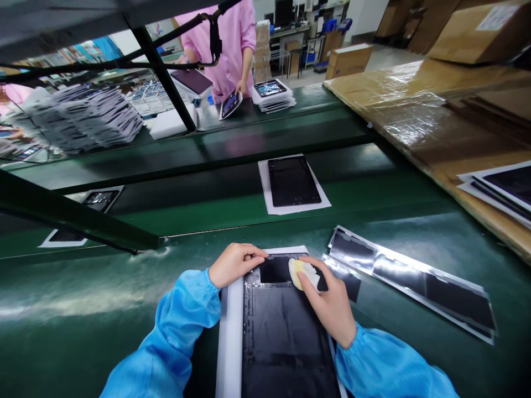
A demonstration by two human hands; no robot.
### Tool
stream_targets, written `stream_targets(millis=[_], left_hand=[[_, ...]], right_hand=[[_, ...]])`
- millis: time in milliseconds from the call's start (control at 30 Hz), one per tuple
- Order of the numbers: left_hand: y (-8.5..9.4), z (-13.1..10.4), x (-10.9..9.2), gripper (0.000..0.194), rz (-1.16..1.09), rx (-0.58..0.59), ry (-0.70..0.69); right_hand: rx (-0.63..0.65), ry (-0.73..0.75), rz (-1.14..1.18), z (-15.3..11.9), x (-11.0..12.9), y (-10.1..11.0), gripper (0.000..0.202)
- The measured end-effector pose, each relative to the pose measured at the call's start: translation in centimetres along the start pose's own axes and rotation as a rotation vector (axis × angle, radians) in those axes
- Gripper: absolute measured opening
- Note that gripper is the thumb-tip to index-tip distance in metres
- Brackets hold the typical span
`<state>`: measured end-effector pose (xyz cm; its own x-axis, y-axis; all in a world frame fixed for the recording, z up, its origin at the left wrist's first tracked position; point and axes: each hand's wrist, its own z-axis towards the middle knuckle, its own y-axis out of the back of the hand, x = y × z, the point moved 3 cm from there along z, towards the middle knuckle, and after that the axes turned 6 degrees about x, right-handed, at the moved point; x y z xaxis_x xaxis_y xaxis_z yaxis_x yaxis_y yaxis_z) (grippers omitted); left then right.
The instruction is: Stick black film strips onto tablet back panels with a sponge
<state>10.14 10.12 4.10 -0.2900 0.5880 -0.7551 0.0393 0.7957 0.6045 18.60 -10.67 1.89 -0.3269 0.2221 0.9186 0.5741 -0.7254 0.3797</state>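
Left hand [234, 264] steadies the dark panel's [286, 331] top edge; right hand [327, 301] presses a yellow pad [297, 272] onto it

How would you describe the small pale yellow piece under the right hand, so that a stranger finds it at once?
Start at the green workbench and find the dark tablet panel lying on a white sheet between the blue sleeves. Near its top edge, the right hand presses a small pad. It is the only pale yellow thing among black and white parts.
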Motion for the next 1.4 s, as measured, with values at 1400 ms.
stream_targets(millis=[1400], left_hand=[[-0.38, -0.11, -0.50, 0.015, 0.096, -0.068, -0.011]], right_hand=[[0.032, 0.001, -0.019, -0.01, -0.03, -0.21, 0.023]])
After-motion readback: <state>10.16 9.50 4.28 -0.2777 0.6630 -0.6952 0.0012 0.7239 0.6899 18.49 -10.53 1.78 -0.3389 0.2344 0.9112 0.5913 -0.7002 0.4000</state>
